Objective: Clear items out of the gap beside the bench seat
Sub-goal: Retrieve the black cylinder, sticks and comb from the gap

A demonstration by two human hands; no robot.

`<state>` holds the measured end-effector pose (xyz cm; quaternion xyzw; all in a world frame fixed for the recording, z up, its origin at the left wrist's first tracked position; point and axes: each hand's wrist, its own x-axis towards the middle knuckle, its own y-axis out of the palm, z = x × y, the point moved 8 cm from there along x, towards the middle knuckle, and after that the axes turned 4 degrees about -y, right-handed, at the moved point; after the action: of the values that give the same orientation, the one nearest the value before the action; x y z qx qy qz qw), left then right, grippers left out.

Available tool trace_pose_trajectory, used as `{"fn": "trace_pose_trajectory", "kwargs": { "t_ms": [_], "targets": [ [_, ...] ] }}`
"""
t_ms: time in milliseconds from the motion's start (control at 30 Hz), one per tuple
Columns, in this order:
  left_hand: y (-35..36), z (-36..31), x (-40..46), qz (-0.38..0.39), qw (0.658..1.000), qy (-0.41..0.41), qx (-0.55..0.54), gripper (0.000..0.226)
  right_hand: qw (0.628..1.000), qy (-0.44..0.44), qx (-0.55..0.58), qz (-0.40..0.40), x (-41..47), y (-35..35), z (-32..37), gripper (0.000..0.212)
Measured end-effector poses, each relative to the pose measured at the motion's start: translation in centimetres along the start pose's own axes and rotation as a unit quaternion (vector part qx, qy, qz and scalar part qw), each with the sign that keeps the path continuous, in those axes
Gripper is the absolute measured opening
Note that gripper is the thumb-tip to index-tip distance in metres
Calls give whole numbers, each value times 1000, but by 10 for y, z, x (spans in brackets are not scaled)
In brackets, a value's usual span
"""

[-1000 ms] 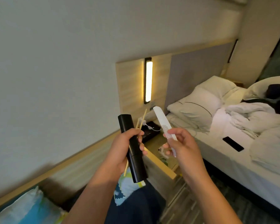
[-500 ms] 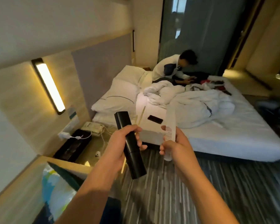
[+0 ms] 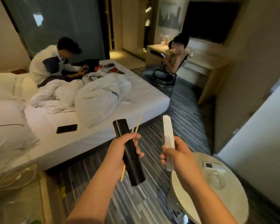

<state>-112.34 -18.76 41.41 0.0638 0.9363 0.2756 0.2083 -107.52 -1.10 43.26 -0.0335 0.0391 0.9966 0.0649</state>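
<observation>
My left hand (image 3: pixel 120 152) grips a long black cylinder (image 3: pixel 134 170) together with thin yellow sticks (image 3: pixel 138 123), held upright over the striped carpet. My right hand (image 3: pixel 178 156) holds a white comb (image 3: pixel 168 131) by its toothed lower half, its plain end pointing up. Both hands are in front of me, about a hand's width apart. The bench seat and its gap are out of view.
A round pale side table (image 3: pixel 229 191) with a glass ashtray (image 3: pixel 216 180) and a small card stands just right of my right hand. The white bed (image 3: pixel 144 97) lies left, a black phone (image 3: pixel 66 128) on it. One person sits on the bed, another at the far desk.
My view has swung right, from the wall and bedside towards the room and the round table. Both hands keep the same hold on the cylinder, sticks and comb.
</observation>
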Motion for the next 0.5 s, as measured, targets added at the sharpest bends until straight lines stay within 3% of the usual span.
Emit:
{"fn": "trace_pose_trajectory", "kwargs": {
  "t_ms": [267, 500],
  "targets": [
    [116, 78, 45, 136, 981, -115, 72, 13, 977, 19, -15, -210, -40, -133, -9, 20],
    [204, 133, 54, 184, 963, -162, 109, 11, 952, 16, 1, -307, -61, -218, -13, 22]
  ]
}}
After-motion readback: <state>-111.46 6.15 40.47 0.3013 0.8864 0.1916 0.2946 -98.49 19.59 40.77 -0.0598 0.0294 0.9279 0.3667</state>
